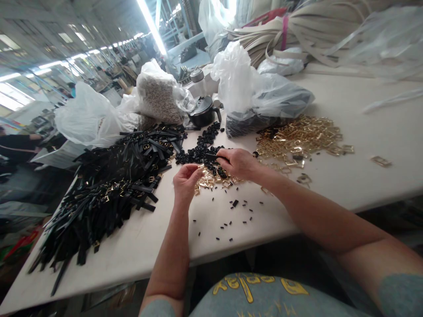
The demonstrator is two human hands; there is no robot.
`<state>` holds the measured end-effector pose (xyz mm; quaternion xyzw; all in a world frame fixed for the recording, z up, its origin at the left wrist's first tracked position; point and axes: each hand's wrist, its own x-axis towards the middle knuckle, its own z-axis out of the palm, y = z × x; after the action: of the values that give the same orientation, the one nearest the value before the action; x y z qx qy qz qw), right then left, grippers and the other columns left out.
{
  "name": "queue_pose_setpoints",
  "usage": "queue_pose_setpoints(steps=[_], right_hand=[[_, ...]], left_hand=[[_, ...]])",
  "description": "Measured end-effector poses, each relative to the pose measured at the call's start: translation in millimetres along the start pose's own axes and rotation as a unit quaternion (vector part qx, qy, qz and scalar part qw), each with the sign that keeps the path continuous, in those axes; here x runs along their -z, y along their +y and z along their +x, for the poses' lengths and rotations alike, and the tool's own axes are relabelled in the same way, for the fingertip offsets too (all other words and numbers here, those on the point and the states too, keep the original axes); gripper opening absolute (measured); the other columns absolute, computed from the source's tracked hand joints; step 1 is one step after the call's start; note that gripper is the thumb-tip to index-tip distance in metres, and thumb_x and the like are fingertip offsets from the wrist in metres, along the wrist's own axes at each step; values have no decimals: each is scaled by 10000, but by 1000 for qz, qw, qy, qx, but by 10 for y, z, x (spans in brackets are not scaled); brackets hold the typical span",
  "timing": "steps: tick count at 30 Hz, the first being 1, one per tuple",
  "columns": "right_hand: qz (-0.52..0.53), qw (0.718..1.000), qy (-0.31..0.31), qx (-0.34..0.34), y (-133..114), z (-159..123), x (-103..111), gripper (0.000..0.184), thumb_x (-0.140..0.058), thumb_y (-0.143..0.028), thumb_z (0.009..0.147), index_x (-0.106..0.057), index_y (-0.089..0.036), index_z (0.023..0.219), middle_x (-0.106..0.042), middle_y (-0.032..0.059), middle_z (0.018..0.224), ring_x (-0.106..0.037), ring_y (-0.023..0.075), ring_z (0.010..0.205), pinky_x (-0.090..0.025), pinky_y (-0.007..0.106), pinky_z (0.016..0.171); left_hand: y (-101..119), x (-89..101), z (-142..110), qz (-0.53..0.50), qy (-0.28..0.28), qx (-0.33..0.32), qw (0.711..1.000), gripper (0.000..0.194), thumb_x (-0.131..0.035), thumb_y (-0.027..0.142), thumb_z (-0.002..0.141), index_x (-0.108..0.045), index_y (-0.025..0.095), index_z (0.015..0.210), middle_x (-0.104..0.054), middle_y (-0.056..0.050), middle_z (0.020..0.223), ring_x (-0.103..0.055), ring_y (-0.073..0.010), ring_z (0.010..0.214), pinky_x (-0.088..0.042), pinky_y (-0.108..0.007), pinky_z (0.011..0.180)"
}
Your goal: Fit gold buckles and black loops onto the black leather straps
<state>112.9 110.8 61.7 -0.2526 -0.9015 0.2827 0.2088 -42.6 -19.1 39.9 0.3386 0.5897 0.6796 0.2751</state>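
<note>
My left hand [185, 179] is closed in a pinch, with a small gold buckle [200, 167] showing at its fingertips. Facing it, my right hand [238, 164] grips a short black strap [212, 156] that sticks out to the left from between thumb and fingers. Just beneath both hands lies a small heap of gold buckles [208, 179]. Behind them spreads a pile of small black pieces [194, 155], too small to name. Several tiny black loops [235, 203] are scattered on the pale table [211, 251] nearer to me.
Black straps with buckles [115, 176] are piled at left. A larger heap of gold buckles [300, 136] lies at right. Behind stand a dark lidded pot [202, 112], a jar [197, 81], and plastic bags [157, 90]. Beige strips [307, 31] lie at the back right.
</note>
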Motion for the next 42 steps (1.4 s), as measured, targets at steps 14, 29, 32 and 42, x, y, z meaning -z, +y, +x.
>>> queue_pose_setpoints(steps=[14,29,32,42], right_hand=[[48,996,-69,19,-37,-14,-60,164,-515,-247,919,-646,-177,849,-599,0,672,-459,114,599,-266,250,603],[177,967,-179,49,-16,-38,-78,192,-484,-254,913,-588,-163,779,-544,-46,582,-472,69,490,-316,200,525],[184,969,-159,47,-20,-38,-84,199,-490,-256,910,-583,-158,764,-545,-45,573,-476,67,488,-330,199,529],[228,961,-155,20,-76,-58,-144,175,-473,-224,908,-580,-144,795,-602,-10,666,-528,81,511,-375,211,523]], left_hand=[[-14,-25,14,-18,20,38,999,291,-834,371,646,-715,161,810,-650,9,671,-554,-64,527,-483,-185,550],[-73,-35,34,-93,14,137,986,375,-863,402,583,-698,158,814,-670,3,711,-590,-62,532,-478,-163,507],[-63,-51,28,-134,-9,165,977,395,-870,401,580,-697,152,833,-641,21,656,-566,-48,499,-474,-161,503],[-94,-188,-36,-148,-14,165,975,418,-872,355,575,-722,184,926,-690,8,745,-561,-39,519,-487,-165,541]])
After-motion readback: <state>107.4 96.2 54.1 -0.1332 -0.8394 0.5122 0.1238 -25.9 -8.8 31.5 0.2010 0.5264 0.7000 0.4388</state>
